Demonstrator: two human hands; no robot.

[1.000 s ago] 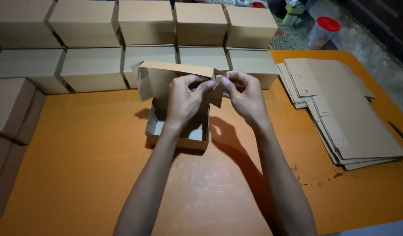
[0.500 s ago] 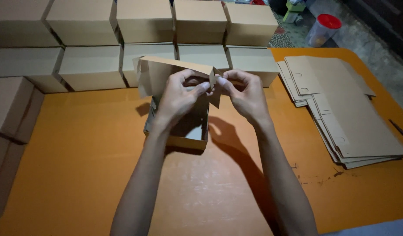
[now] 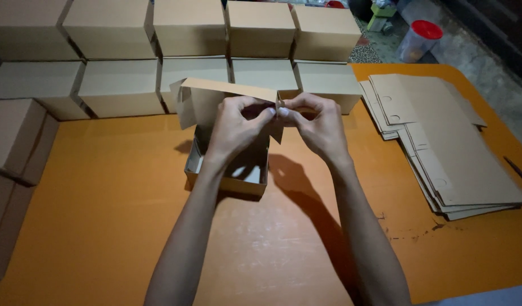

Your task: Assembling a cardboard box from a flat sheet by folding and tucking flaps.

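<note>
Little has shifted: both hands stay at the lid. Left hand [image 3: 236, 127] and right hand [image 3: 319, 126] pinch its flap over the half-built box [image 3: 229, 173], mid-table; closing remains.

Both bare forearms reach forward; the left hand [image 3: 233, 126] and right hand [image 3: 319, 126] meet fingertip to fingertip, each grip pinched closed.

Table [image 3: 102, 187] was orange. Open box [image 3: 229, 175] plain tan, white inside. Stacked boxes [image 3: 187, 28] and flat sheets [image 3: 459, 153] tan; container lid [image 3: 427, 29] at 1 o'clock red.
</note>
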